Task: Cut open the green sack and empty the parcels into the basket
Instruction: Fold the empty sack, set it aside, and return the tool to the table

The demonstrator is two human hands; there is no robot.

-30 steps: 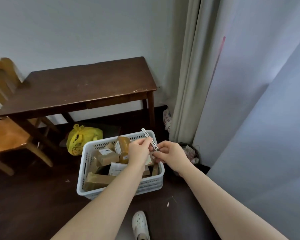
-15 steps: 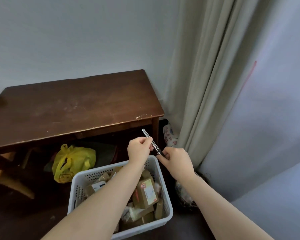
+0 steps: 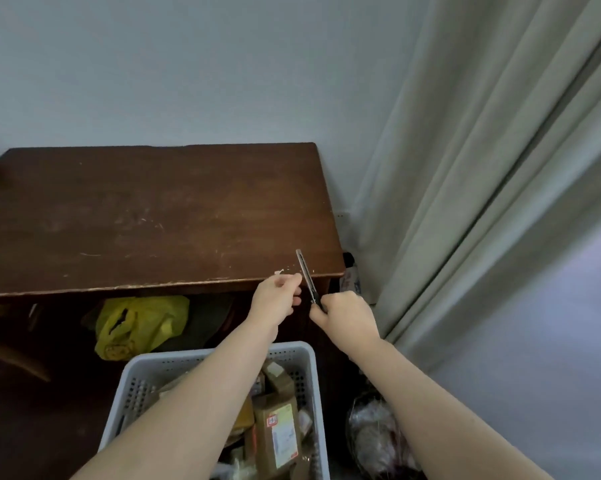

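My right hand [image 3: 344, 318] grips the handle of a slim utility knife [image 3: 306, 275], which points up in front of the table's front right corner. My left hand [image 3: 276, 301] has curled fingers, and its fingertips pinch the knife's middle from the left. Below my forearms stands the white perforated basket [image 3: 292, 351] holding several brown parcels [image 3: 278, 424]. A yellow-green plastic bag [image 3: 139, 323] lies on the floor under the table, with a dark greenish bundle [image 3: 207, 320] behind it. Both hands are above and beyond the basket.
The dark wooden table [image 3: 153, 220] stands against the wall. A pale curtain [image 3: 482, 185] hangs on the right. On the floor right of the basket lies a clear plastic bag [image 3: 378, 441]. Part of a wooden chair [image 3: 11, 355] shows at the left.
Both hands, still on the knife, rose from over the basket to the table's front edge. The view moved closer and up, so the basket slid to the bottom of the view.
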